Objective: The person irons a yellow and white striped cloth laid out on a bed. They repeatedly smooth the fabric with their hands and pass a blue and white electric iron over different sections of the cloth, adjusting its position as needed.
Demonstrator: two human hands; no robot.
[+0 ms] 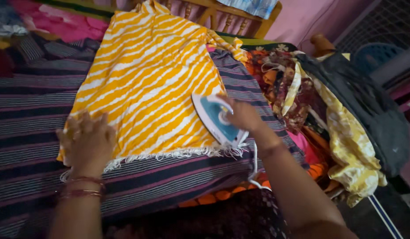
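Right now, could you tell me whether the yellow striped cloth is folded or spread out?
Spread out: the cloth lies flat on the striped blanket, fringe along its near edge, left hand pressing one corner, iron on the other.

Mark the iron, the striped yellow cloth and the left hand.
iron (217, 118): head view, on its blue and white body.
striped yellow cloth (151, 84): head view, on its flat middle.
left hand (87, 142): head view, on the back of the hand.

A bed (240, 212) is being covered by a purple-and-black striped blanket (32, 115). On it, a yellow-and-white striped garment (147, 84) is being kept spread flat, with heaped clothes (346, 146) alongside.
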